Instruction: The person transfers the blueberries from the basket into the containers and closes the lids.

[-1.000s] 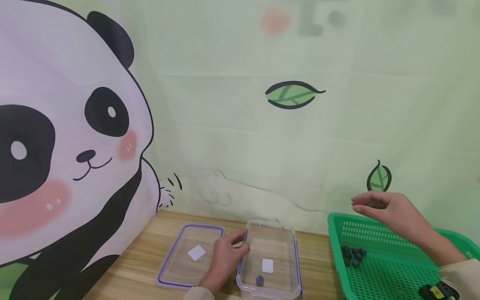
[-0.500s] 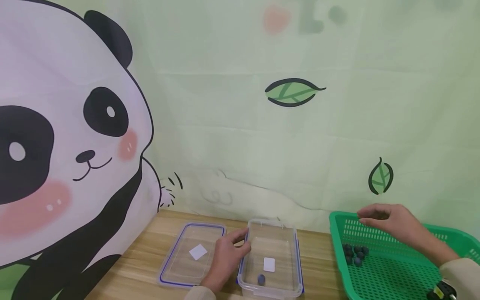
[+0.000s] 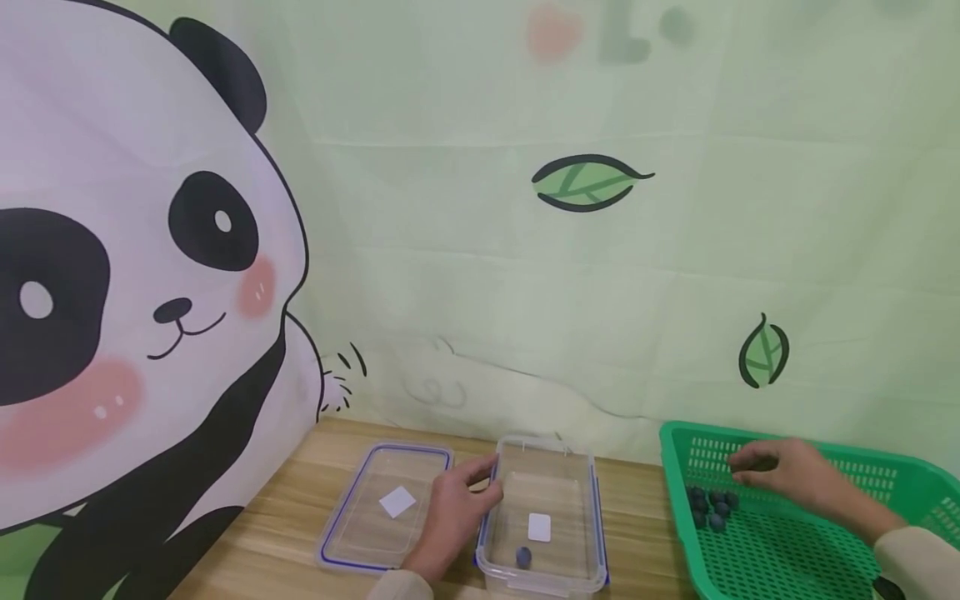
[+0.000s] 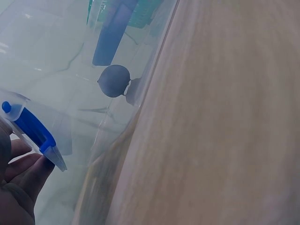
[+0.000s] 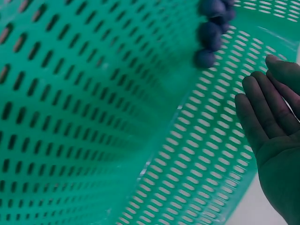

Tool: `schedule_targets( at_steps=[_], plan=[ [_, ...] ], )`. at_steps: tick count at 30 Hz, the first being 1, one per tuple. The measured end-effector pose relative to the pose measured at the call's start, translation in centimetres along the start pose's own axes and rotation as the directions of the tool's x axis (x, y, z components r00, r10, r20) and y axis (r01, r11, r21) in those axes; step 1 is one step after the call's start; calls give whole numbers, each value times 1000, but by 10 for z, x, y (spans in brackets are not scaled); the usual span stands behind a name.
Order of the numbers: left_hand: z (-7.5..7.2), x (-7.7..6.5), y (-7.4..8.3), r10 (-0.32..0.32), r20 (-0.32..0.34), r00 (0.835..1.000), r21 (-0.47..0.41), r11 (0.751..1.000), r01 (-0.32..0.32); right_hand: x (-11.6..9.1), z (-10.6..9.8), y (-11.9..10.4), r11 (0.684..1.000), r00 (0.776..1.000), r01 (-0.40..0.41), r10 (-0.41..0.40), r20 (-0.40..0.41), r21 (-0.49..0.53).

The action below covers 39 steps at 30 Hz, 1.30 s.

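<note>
Here, right grip (image 3: 787, 473) slack near blueberries (image 3: 717, 510) in basket (image 3: 795, 557), left grip (image 3: 453, 515) loose against container (image 3: 546, 577).

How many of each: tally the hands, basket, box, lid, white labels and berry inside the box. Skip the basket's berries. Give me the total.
Hands: 2 (left hand, right hand)
Basket: 1
Box: 1
Lid: 1
White labels: 2
Berry inside the box: 1
Total: 8
</note>
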<state>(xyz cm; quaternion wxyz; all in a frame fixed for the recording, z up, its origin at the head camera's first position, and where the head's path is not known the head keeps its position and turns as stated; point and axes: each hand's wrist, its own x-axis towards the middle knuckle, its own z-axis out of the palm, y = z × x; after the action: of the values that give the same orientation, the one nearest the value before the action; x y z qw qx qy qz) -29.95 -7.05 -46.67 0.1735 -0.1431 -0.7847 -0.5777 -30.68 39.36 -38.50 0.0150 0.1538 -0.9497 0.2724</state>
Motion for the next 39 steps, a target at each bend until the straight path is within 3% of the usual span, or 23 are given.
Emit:
schedule_targets(
  at_steps=[10, 20, 26, 39],
  plan=[
    [2, 1, 0, 11, -12, 1000, 13, 1000, -11, 4, 10, 16, 1000, 999, -13, 14, 44, -24],
    [1, 1, 0, 15, -11, 1000, 27, 1000, -14, 4, 17, 27, 997, 991, 82, -80, 111, -16],
    [1, 1, -1, 8, -9, 1000, 26, 1000, -8, 3, 19, 27, 998, 987, 56, -57, 149, 9],
    [0, 1, 0, 13, -4, 1000, 31, 999, -13, 5, 23, 26, 998, 991, 63, -58, 122, -32]
  ],
)
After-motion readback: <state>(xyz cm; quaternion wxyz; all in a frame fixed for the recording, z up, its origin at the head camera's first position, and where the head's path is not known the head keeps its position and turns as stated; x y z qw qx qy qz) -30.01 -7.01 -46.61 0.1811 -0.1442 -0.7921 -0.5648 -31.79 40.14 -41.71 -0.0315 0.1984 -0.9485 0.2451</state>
